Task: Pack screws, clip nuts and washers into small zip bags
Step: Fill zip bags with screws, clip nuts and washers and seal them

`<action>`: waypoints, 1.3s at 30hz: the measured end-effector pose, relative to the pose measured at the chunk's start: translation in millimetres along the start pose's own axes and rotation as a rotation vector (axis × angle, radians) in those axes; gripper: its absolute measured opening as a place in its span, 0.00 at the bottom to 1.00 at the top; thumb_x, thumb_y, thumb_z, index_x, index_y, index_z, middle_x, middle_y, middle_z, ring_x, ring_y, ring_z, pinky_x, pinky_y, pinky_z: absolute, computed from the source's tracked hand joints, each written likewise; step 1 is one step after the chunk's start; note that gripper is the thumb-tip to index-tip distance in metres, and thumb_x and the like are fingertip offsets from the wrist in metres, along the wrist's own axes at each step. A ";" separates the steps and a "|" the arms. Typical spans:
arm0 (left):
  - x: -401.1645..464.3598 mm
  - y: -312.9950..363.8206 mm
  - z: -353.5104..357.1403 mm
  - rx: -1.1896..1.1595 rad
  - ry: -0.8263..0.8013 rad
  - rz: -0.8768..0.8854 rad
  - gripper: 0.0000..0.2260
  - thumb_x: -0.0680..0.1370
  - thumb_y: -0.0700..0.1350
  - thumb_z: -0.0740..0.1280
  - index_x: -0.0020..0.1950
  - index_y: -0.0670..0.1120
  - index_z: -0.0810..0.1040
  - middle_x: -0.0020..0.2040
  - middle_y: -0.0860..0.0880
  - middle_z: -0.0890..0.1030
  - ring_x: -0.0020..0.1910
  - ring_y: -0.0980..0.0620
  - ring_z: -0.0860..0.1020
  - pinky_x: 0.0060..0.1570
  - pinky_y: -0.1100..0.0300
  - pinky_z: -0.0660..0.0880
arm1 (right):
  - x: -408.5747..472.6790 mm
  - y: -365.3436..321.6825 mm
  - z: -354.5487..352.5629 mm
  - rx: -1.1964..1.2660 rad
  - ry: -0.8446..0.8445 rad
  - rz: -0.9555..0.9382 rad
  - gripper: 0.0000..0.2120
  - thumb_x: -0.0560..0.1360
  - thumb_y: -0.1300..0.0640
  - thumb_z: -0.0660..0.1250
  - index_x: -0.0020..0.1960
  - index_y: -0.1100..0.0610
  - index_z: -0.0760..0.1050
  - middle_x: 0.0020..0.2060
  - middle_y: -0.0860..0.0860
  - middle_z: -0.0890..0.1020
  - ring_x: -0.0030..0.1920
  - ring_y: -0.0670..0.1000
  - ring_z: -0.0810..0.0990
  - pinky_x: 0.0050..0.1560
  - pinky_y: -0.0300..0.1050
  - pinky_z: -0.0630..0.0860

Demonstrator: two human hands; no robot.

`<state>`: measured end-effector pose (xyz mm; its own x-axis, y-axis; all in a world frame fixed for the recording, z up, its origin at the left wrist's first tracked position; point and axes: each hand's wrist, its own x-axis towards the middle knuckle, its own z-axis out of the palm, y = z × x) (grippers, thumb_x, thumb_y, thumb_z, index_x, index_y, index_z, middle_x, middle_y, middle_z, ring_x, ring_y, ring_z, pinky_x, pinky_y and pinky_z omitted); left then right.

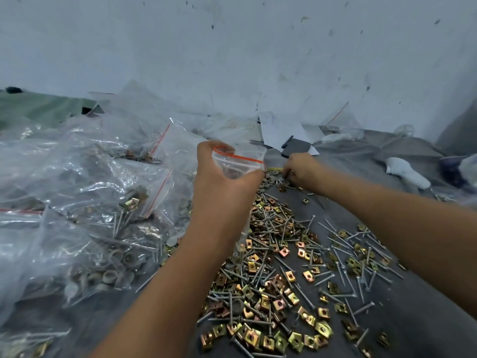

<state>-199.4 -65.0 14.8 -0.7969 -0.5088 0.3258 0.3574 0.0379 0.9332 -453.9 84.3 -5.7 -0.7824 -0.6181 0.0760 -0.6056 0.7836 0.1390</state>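
My left hand grips a small clear zip bag with a red seal strip, its mouth held open above the parts. My right hand reaches to the far end of the pile, fingers curled down and pinching at grey washers; what it holds is hidden. A large loose heap of brass-coloured clip nuts and long grey screws covers the dark cloth in front of me.
A mound of filled zip bags rises at the left. At the back lie white paper sheets, a dark flat block and a pen. A white object lies at the far right. A pale wall stands behind.
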 end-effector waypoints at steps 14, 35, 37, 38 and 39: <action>-2.6 1.7 -1.1 0.098 -0.063 -0.044 0.22 0.68 0.45 0.74 0.59 0.56 0.72 0.51 0.49 0.84 0.41 0.53 0.85 0.40 0.58 0.82 | -6.8 -3.8 -3.6 0.251 0.004 0.252 0.12 0.81 0.54 0.70 0.57 0.62 0.84 0.55 0.58 0.85 0.56 0.57 0.82 0.53 0.47 0.75; -14.0 0.9 6.7 0.316 -0.163 0.040 0.28 0.67 0.51 0.73 0.61 0.62 0.62 0.51 0.53 0.82 0.46 0.49 0.85 0.45 0.41 0.84 | -174.3 -98.4 -124.3 0.810 0.636 -0.004 0.10 0.84 0.54 0.63 0.60 0.46 0.82 0.52 0.44 0.85 0.56 0.43 0.83 0.62 0.43 0.79; -14.5 -1.0 7.2 0.303 -0.101 0.040 0.31 0.66 0.53 0.74 0.62 0.62 0.61 0.51 0.54 0.81 0.46 0.51 0.84 0.46 0.43 0.85 | -183.4 -101.4 -113.7 1.041 0.558 0.114 0.12 0.77 0.40 0.68 0.52 0.47 0.82 0.45 0.47 0.86 0.49 0.49 0.85 0.54 0.55 0.83; -14.7 -2.3 8.0 0.306 -0.065 0.047 0.32 0.66 0.54 0.75 0.63 0.61 0.61 0.52 0.54 0.81 0.47 0.52 0.84 0.46 0.43 0.85 | -187.5 -104.9 -108.4 1.109 0.468 0.149 0.17 0.71 0.34 0.72 0.51 0.46 0.81 0.44 0.46 0.86 0.46 0.47 0.86 0.49 0.50 0.85; -15.0 -3.5 8.8 0.316 -0.034 0.054 0.32 0.66 0.54 0.75 0.63 0.61 0.60 0.52 0.54 0.80 0.47 0.52 0.83 0.47 0.44 0.84 | -189.6 -108.9 -101.9 1.130 0.377 0.160 0.21 0.66 0.34 0.77 0.50 0.46 0.80 0.44 0.45 0.86 0.44 0.44 0.86 0.44 0.41 0.83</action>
<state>-193.0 -49.9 8.0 -0.7985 -0.4701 0.3760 0.2348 0.3320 0.9136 -224.8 109.8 65.4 -0.8830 -0.3403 0.3233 -0.4378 0.3489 -0.8286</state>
